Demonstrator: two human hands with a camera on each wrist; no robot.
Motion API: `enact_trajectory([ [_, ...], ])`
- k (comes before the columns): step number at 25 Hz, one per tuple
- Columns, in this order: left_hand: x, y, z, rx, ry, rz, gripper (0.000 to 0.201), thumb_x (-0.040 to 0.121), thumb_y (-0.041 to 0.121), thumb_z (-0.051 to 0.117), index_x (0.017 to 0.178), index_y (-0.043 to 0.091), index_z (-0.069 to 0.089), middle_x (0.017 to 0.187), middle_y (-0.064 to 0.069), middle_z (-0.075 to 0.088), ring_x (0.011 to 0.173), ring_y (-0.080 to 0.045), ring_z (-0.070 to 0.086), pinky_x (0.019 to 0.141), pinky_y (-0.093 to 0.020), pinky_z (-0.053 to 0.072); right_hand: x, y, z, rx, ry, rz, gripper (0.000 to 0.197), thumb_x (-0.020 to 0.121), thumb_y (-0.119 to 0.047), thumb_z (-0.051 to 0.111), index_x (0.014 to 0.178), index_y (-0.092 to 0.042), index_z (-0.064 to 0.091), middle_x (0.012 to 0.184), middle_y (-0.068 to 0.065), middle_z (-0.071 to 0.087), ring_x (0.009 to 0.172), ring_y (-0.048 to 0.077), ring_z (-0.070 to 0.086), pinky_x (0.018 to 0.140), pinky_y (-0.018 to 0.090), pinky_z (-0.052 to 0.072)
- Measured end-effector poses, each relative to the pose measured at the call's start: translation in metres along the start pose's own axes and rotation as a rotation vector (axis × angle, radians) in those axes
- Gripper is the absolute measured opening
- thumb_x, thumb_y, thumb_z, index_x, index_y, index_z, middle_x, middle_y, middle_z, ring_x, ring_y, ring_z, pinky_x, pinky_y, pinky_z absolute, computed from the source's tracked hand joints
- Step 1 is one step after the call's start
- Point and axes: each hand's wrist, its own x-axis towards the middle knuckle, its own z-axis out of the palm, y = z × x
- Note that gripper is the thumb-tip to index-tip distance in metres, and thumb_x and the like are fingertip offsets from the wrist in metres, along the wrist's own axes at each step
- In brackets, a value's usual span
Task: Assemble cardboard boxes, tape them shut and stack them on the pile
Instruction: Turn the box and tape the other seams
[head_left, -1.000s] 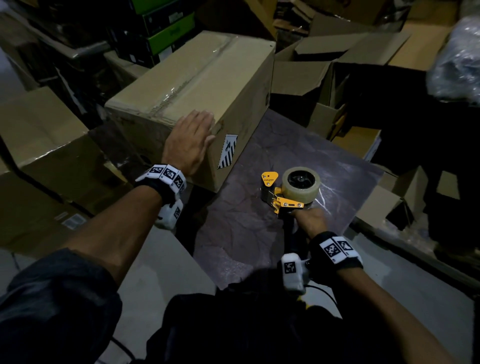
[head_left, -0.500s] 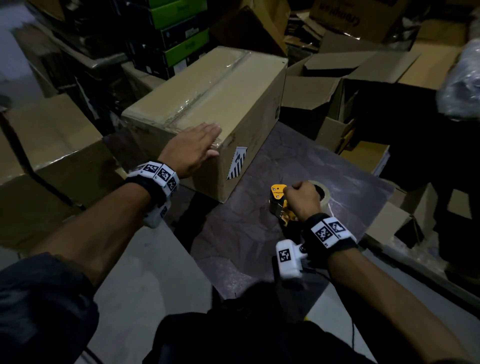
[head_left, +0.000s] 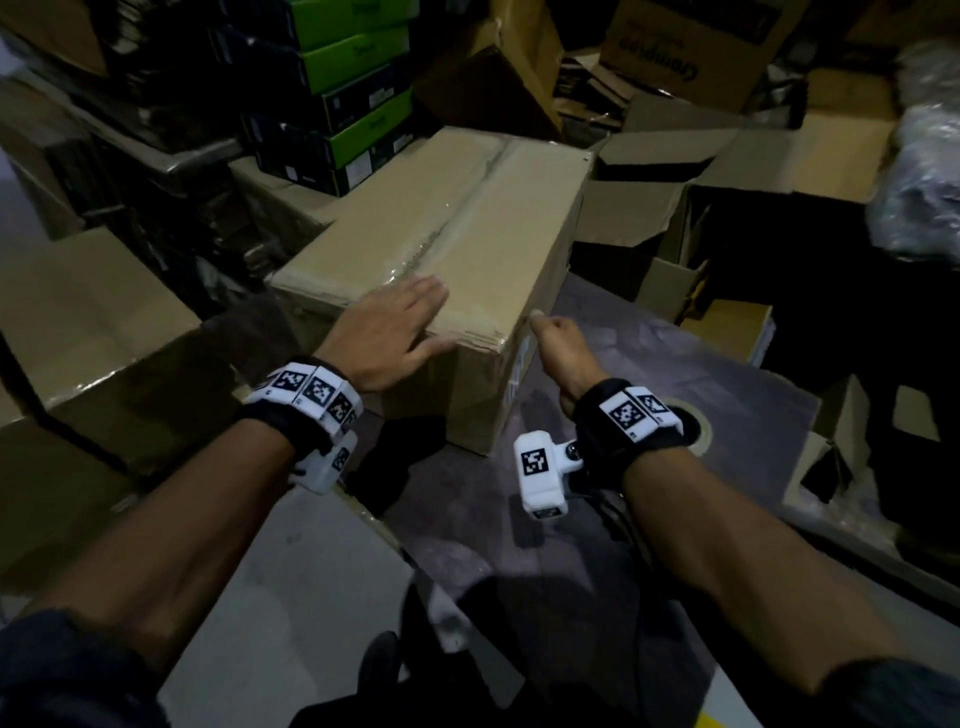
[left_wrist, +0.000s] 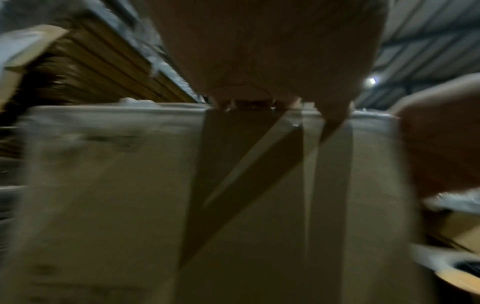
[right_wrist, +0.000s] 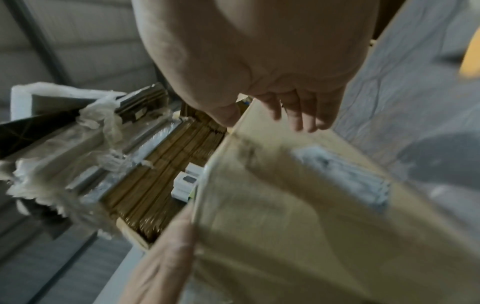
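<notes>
A closed cardboard box (head_left: 467, 218) with clear tape along its top seam stands on a dark table (head_left: 675, 374). My left hand (head_left: 389, 332) lies flat on the box's near top corner, fingers straight. My right hand (head_left: 558, 343) is at the box's near right edge with relaxed fingers and holds nothing. In the right wrist view its fingertips (right_wrist: 298, 121) reach the box (right_wrist: 285, 216) at its upper edge. The tape dispenser (head_left: 698, 434) lies on the table behind my right wrist, mostly hidden. The left wrist view shows the box's end face (left_wrist: 116, 195) with tape strips running down it.
Open empty cartons (head_left: 649, 218) crowd the table's far right side. Green and black boxes (head_left: 353, 88) are stacked behind. A large brown box (head_left: 78, 322) stands at the left. A plastic-wrapped bundle (head_left: 924, 171) sits at the far right. Grey floor (head_left: 260, 597) lies below.
My right hand has let go of the tape dispenser, left it on the table and moved left to the box's edge. My left hand stays on the box top.
</notes>
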Motion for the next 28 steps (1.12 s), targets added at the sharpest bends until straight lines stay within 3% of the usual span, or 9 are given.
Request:
enact_trajectory([
  [2, -0.001, -0.043, 0.002, -0.082, 0.048, -0.097, 0.078, 0.090, 0.066, 0.010, 0.144, 0.017, 0.038, 0.153, -0.008, 0.034, 0.140, -0.025, 0.031, 0.114, -0.047, 0.027, 0.015, 0.007, 0.027, 0.088, 0.079, 0.010, 0.060, 0.078, -0.065, 0.040, 0.106, -0.015, 0.058, 0.102, 0.011, 0.063, 0.093, 0.028, 0.059, 0.085, 0.043, 0.050],
  [4, -0.002, -0.084, 0.007, -0.192, 0.145, -0.243, 0.062, 0.094, 0.057, 0.025, 0.131, 0.014, 0.050, 0.147, -0.012, 0.042, 0.135, -0.029, 0.037, 0.110, -0.048, 0.030, 0.013, 0.009, 0.050, 0.186, 0.248, -0.019, 0.078, 0.077, -0.064, 0.041, 0.127, -0.006, 0.055, 0.125, 0.015, 0.063, 0.116, 0.032, 0.058, 0.103, 0.045, 0.047],
  [9, 0.002, -0.126, 0.023, -0.688, 0.232, -0.577, 0.050, 0.096, 0.035, 0.049, 0.138, 0.007, 0.049, 0.146, -0.016, 0.044, 0.133, -0.033, 0.041, 0.109, -0.039, 0.032, -0.023, -0.011, 0.085, 0.403, 0.598, -0.094, 0.031, 0.100, -0.019, 0.054, 0.124, -0.002, 0.063, 0.115, 0.010, 0.066, 0.101, 0.018, 0.057, 0.068, 0.005, 0.043],
  [11, 0.002, -0.123, 0.021, -0.767, 0.306, -0.615, 0.046, 0.095, 0.028, 0.052, 0.136, 0.007, 0.051, 0.141, -0.016, 0.050, 0.129, -0.034, 0.045, 0.105, -0.037, 0.034, -0.022, -0.010, 0.092, 0.397, 0.709, -0.143, 0.030, 0.100, -0.016, 0.055, 0.124, -0.003, 0.065, 0.117, 0.010, 0.067, 0.104, 0.018, 0.058, 0.072, 0.007, 0.045],
  [15, 0.004, -0.124, 0.023, -0.894, 0.418, -0.697, 0.039, 0.093, 0.022, 0.053, 0.130, 0.011, 0.055, 0.130, -0.016, 0.059, 0.119, -0.034, 0.051, 0.096, -0.034, 0.036, -0.014, -0.013, 0.104, 0.357, 0.846, -0.162, 0.040, 0.095, -0.028, 0.055, 0.121, 0.001, 0.067, 0.111, 0.010, 0.068, 0.102, 0.018, 0.056, 0.088, 0.030, 0.046],
  [17, 0.006, -0.126, 0.024, -1.011, 0.447, -0.728, 0.040, 0.093, 0.021, 0.054, 0.132, 0.009, 0.055, 0.130, -0.015, 0.059, 0.119, -0.034, 0.050, 0.096, -0.031, 0.035, -0.013, -0.012, 0.105, 0.360, 0.865, -0.164, 0.048, 0.089, -0.039, 0.050, 0.112, -0.001, 0.070, 0.102, 0.005, 0.063, 0.096, 0.015, 0.053, 0.084, 0.031, 0.044],
  [19, 0.010, -0.128, 0.027, -1.073, 0.463, -0.737, 0.041, 0.094, 0.020, 0.055, 0.132, 0.006, 0.056, 0.129, -0.016, 0.060, 0.119, -0.034, 0.052, 0.096, -0.029, 0.035, -0.010, -0.011, 0.104, 0.320, 0.860, -0.164, 0.032, 0.096, -0.036, 0.050, 0.105, -0.011, 0.068, 0.102, 0.004, 0.063, 0.097, 0.016, 0.053, 0.084, 0.031, 0.043],
  [24, 0.019, -0.134, 0.038, -1.126, 0.470, -0.722, 0.044, 0.094, 0.027, 0.056, 0.130, 0.002, 0.057, 0.127, -0.018, 0.061, 0.118, -0.034, 0.056, 0.099, -0.035, 0.042, -0.011, -0.015, 0.103, 0.273, 0.798, -0.164, 0.034, 0.104, -0.031, 0.048, 0.117, -0.007, 0.068, 0.111, 0.009, 0.069, 0.104, 0.023, 0.061, 0.092, 0.035, 0.049],
  [28, 0.026, -0.132, 0.037, -1.137, 0.501, -0.772, 0.042, 0.095, 0.025, 0.052, 0.130, 0.003, 0.059, 0.128, -0.017, 0.061, 0.119, -0.034, 0.055, 0.101, -0.035, 0.042, -0.009, -0.020, 0.103, 0.267, 0.834, -0.155, 0.037, 0.106, -0.029, 0.044, 0.094, -0.002, 0.066, 0.092, 0.010, 0.063, 0.088, 0.021, 0.054, 0.075, 0.029, 0.041],
])
